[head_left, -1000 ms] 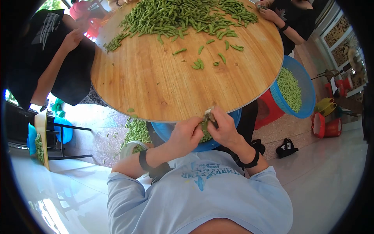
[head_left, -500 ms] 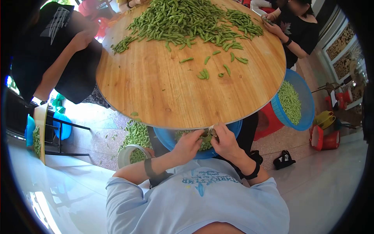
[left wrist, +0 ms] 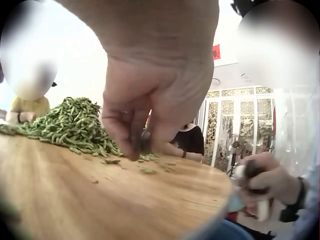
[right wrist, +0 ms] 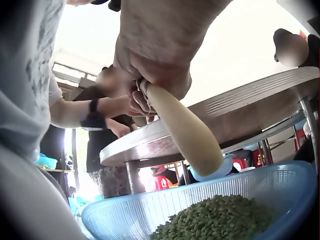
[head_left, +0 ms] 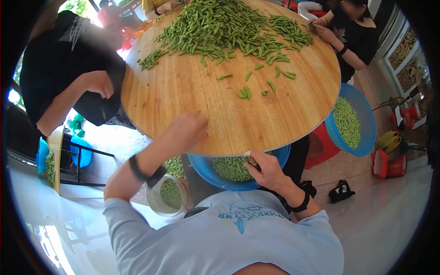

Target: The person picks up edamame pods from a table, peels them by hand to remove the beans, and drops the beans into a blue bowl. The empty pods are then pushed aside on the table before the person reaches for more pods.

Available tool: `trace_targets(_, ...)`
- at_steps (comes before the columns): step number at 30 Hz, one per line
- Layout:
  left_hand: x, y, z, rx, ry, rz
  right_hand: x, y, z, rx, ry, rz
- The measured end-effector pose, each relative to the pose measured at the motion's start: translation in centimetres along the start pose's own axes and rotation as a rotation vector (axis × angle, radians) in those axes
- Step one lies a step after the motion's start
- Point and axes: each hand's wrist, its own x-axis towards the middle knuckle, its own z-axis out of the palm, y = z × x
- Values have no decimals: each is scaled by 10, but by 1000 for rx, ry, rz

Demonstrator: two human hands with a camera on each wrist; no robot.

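My left hand [head_left: 189, 127] is over the near left part of the round wooden table [head_left: 183, 103], blurred in the head view. In the left wrist view its fingers [left wrist: 119, 131] bend toward the thumb above the tabletop; I cannot tell whether anything is between them. My right hand [head_left: 268, 170] grips a pale, smooth object with a rounded end [right wrist: 187, 132] at the table's near edge. Below it, a blue basket [head_left: 238, 185] holds shelled green beans [right wrist: 215, 217]. A heap of green bean pods [head_left: 211, 32] covers the table's far side, with loose pods [head_left: 245, 93] nearer me.
A second blue basket [head_left: 369, 130] of shelled beans stands right of the table beside a red stool [head_left: 321, 146]. A pale bucket [head_left: 153, 201] with green contents is at my left. People sit around the table, one in black [head_left: 50, 59] close on the left.
My left hand has parted from the right hand and moved left and forward over the table. The right hand stays at the edge. The person on the left has lowered a hand.
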Motion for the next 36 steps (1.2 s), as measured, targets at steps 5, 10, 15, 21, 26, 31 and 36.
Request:
trace_targets(5, 140, -46, 48, 59, 396, 55, 2, -4, -4, 103, -70, 148)
trace_targets(10, 180, -65, 86, 91, 428, -119, -3, 9, -11, 362, 6, 298)
trace_targets(15, 128, 0, 56, -942, 86, -258, 9, 5, -25, 715, 229, 475)
trace_targets(21, 47, 71, 47, -1304, -84, -254, 20, 7, -17, 986, 229, 431)
trace_targets(26, 31, 71, 64, -1256, 36, -197, 16, 2, -9, 1131, 141, 431)
trace_targets(31, 19, 72, 79, -1226, 149, -217, 15, 2, -4, 1058, 117, 422)
trace_targets(36, 8, 75, 77, -1068, 279, -112, 15, -6, 0, 868, 180, 380)
